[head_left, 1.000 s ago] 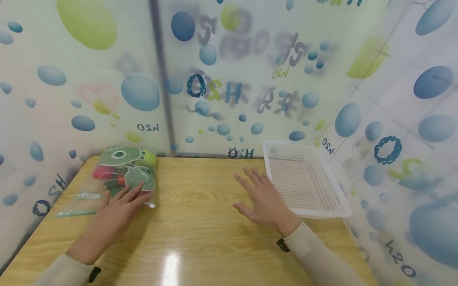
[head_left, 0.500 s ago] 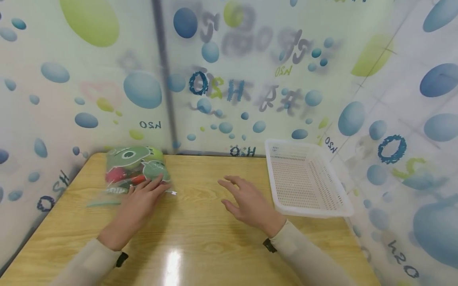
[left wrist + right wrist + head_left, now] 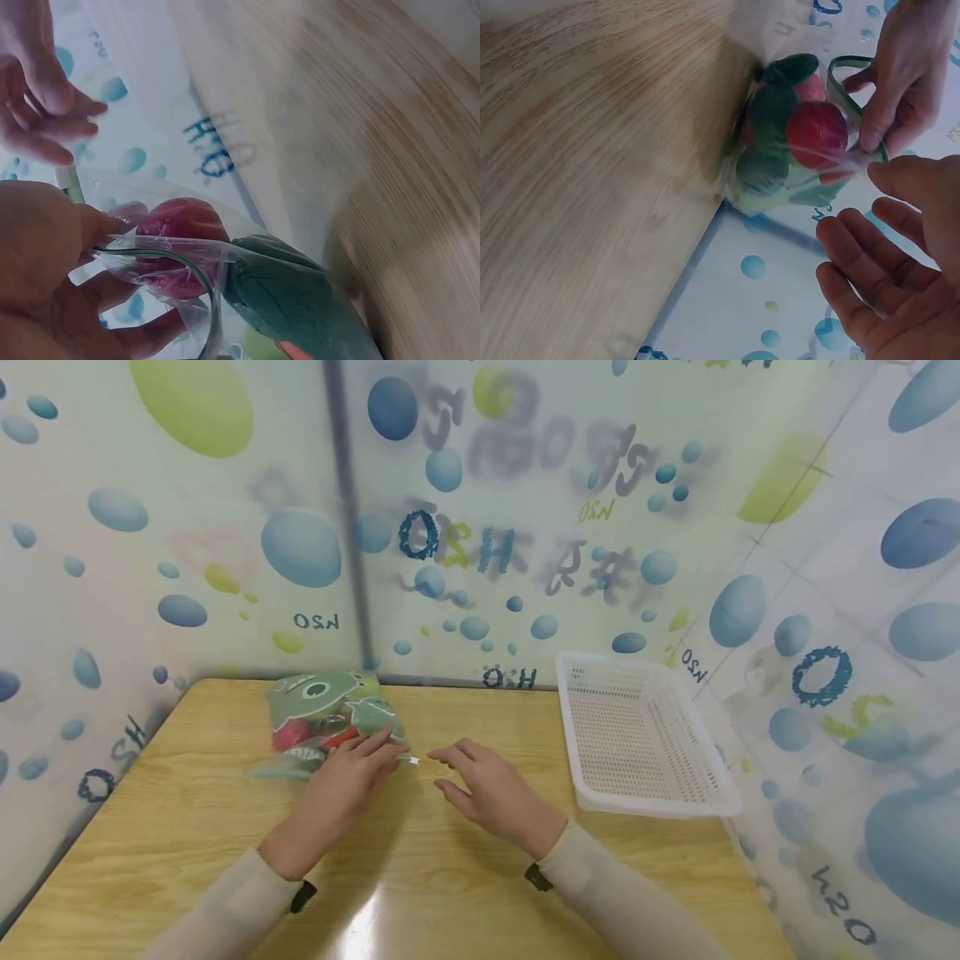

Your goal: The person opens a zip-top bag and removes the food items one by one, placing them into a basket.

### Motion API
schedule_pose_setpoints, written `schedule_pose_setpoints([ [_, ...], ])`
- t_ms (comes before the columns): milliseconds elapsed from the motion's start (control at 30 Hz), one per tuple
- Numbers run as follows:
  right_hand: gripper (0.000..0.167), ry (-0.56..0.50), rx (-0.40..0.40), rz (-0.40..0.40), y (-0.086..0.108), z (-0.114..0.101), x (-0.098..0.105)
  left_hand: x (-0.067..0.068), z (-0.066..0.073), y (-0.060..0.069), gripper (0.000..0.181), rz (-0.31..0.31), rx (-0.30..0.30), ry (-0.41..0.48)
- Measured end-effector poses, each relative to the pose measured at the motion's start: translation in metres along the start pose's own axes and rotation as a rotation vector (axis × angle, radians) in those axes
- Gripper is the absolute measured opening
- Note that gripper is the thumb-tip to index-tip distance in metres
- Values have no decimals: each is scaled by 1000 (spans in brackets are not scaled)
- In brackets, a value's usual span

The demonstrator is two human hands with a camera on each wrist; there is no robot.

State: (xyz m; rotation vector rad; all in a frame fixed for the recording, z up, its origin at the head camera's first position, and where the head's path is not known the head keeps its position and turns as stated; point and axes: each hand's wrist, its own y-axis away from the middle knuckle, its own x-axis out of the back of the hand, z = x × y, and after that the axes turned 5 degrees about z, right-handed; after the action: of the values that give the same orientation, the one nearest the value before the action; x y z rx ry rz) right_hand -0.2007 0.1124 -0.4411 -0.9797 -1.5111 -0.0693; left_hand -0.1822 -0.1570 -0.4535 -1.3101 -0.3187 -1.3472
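Observation:
A clear zip bag (image 3: 311,693) with green cartoon print lies toward the left of the table. Through its plastic I see a red round thing (image 3: 184,225) and dark green pieces (image 3: 277,289); their exact kinds are unclear. My left hand (image 3: 341,793) pinches the bag near its green zip strip (image 3: 844,94), thumb on one side and fingers on the other. A small white tab (image 3: 415,761) sticks out at the strip's right end. Just to its right, my right hand (image 3: 498,793) hovers with fingers loosely extended, apart from the bag and holding nothing.
A white plastic basket (image 3: 652,808) with a perforated bottom stands at the right of the wooden table (image 3: 450,893). Behind and beside the table hangs a sheet (image 3: 480,602) printed with blue and green bubbles.
My left hand has drawn the bag to the right across the table. My right hand has moved left, away from the basket, close to the bag's zip end.

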Motion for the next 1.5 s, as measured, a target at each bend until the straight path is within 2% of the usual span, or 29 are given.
schedule_pose_setpoints([
  [133, 38, -60, -8, 40, 1, 4, -3, -8, 12, -7, 32, 1, -34, 25],
  [367, 22, -115, -14, 104, 8, 15, -4, -26, 26, -17, 30, -18, -52, 94],
  [567, 19, -80, -40, 126, 18, 22, 9, -41, 36, -26, 30, -17, -87, 163],
  [733, 17, -27, -16, 166, 21, 26, 17, -43, 43, -30, 31, -12, -90, 211],
  [867, 16, -2, -1, 166, 21, 28, 18, -39, 49, -30, 32, 65, -110, 204],
  [1000, 15, -2, 6, 152, 21, 27, 16, -37, 53, -31, 25, 189, -197, 209],
  [1133, 14, -20, 2, 157, 19, 26, 16, -36, 55, -33, 17, 253, -255, 219],
  [1267, 12, -18, -11, 156, 17, 23, 17, -35, 56, -33, 17, 270, -269, 186],
  [1500, 9, -20, -15, 149, 8, 20, 21, -34, 55, -31, 21, 255, -267, 118],
])
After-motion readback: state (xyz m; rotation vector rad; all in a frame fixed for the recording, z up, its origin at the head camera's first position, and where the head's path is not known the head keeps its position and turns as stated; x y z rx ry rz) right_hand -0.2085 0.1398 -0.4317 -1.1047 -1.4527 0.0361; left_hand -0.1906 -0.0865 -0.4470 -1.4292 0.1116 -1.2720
